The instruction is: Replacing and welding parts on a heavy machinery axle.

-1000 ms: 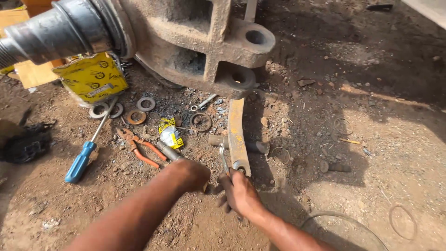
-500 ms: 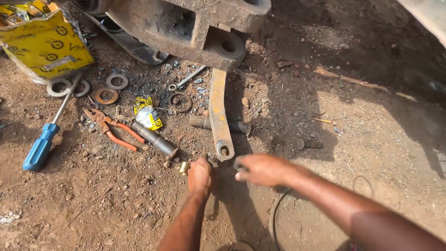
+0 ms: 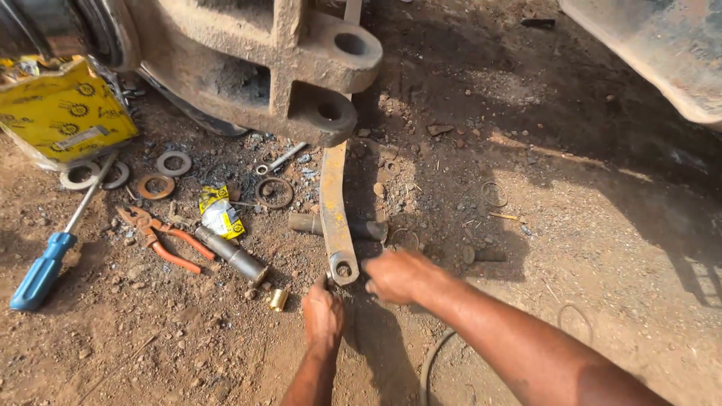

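Note:
A long rusty bar (image 3: 332, 199) lies on the dirt, running from a big rusty casting (image 3: 293, 68) down to an eye end (image 3: 344, 268). My left hand (image 3: 323, 310) reaches up from below, its fingers pinched on the lower left of that eye end. My right hand (image 3: 400, 275) comes in from the right with curled fingers against the right side of the eye; whatever it grips is hidden. A short steel pin (image 3: 233, 256) and a small brass bush (image 3: 278, 299) lie just left of my left hand.
Orange-handled pliers (image 3: 162, 240), a blue-handled screwdriver (image 3: 45, 267), several washers and rings (image 3: 154, 186), a small spanner (image 3: 280, 159) and a yellow packet (image 3: 220, 214) lie at the left. A yellow box (image 3: 64, 113) sits at the far left. A dark pin (image 3: 368, 229) crosses under the bar.
My right hand has moved left, up against the bar's eye end. My left hand has shifted right and closed on the same end. The view has shifted.

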